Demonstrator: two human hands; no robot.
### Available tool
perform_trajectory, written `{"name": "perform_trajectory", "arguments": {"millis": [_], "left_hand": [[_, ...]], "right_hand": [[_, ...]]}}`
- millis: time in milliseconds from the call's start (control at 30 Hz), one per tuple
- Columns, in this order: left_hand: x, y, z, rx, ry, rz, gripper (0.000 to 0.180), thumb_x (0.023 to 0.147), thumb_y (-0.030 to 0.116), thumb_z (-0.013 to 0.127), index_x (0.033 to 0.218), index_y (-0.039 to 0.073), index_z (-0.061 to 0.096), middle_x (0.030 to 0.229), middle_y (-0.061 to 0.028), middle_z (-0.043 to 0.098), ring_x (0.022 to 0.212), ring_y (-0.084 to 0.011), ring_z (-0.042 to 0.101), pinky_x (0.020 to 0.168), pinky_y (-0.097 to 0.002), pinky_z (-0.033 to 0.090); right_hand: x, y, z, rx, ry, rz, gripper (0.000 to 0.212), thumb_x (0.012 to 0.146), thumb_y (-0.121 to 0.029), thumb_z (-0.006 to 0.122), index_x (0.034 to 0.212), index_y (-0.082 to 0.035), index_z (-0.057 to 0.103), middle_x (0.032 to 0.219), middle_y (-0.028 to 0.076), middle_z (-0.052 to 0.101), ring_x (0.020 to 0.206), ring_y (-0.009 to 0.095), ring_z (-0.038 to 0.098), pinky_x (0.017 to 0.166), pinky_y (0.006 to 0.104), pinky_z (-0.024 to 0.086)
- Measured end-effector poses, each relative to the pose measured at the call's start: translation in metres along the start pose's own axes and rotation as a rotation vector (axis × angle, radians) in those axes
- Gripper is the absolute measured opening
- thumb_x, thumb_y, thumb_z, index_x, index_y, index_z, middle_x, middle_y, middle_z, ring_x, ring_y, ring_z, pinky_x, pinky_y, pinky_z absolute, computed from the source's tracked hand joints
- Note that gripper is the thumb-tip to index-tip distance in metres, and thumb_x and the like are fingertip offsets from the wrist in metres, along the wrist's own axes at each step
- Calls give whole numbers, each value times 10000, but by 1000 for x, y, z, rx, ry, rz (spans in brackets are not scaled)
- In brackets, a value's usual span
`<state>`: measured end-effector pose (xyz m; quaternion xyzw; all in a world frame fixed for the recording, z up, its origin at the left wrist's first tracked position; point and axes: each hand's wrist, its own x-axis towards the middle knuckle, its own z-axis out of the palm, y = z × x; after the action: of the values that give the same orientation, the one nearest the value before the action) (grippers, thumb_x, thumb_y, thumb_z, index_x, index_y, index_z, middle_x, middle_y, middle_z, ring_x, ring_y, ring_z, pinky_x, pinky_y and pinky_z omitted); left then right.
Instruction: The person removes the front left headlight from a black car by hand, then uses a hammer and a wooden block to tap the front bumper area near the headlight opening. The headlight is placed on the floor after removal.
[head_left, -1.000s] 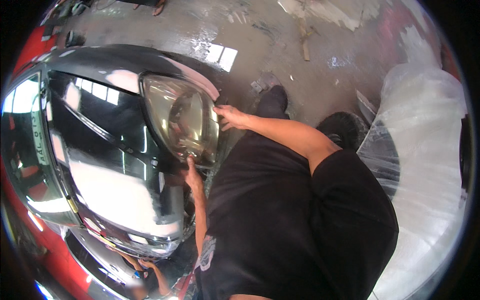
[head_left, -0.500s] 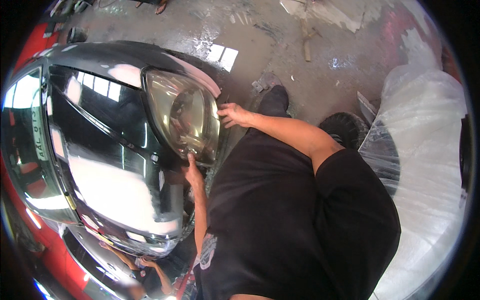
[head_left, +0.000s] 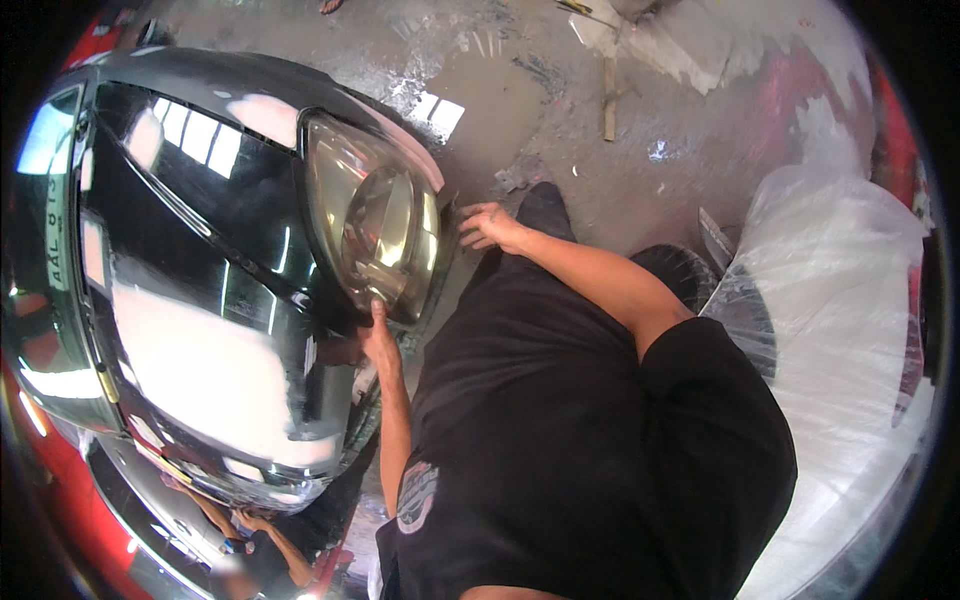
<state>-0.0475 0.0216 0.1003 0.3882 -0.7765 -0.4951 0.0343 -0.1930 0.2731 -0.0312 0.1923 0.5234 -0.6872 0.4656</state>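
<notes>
The right hand [head_left: 492, 228] has moved away from the headlight's [head_left: 372, 218] outer edge, widening the gap, fingers apart. The headlight sits at the car's [head_left: 195, 325] front corner; the left hand's [head_left: 380, 345] thumb touches its inner end, clamped or not I cannot tell.

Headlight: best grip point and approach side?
Probably grip the headlight by its front edge, coming from the picture's right, where the open right hand hovers. That edge looks exposed, while dark bodywork borders the left. The left hand has its thumb at the lower corner.
</notes>
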Motion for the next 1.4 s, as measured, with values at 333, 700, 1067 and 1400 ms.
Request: {"name": "perform_trajectory", "arguments": {"millis": [333, 700, 1067, 1400], "left_hand": [[4, -1, 0, -40, -32, -87, 754, 968, 463, 776, 1433, -92, 564, 1440, -186, 614, 1303, -277, 565, 1152, -390, 388], [6, -21, -2, -54, -27, -92, 602, 990, 354, 765, 1401, -48, 590, 1411, -170, 619, 1289, -298, 563, 1154, -432, 387], [3, -8, -5, -52, -71, -172, 994, 939, 563, 768, 1588, -73, 364, 1596, -229, 437, 1434, -342, 423, 1234, -410, 272], [3, -10, -6, 109, -39, -191, 809, 1001, 452, 726, 1542, -75, 434, 1541, -227, 509, 1396, -335, 480, 1207, -424, 320]], "right_hand": [[7, -22, -46, -63, 173, -35, 592, 978, -117, 614, 1526, 64, 486, 1291, 208, 706, 1013, 305, 755, 869, 407, 609], [29, -107, 15, -387, 73, -453, 557, 1004, -173, 622, 1506, 45, 517, 1318, 194, 702, 1052, 277, 725, 923, 388, 581], [-15, -161, 105, -1005, 46, -967, 991, 1000, -405, 700, 1716, -244, 33, 1645, 379, 177, 1495, 567, 316, 1233, 569, 342], [-2, -155, 99, -965, 78, -1019, 1017, 978, -435, 714, 1715, -250, 39, 1642, 370, 203, 1489, 565, 327, 1228, 592, 338]]}}
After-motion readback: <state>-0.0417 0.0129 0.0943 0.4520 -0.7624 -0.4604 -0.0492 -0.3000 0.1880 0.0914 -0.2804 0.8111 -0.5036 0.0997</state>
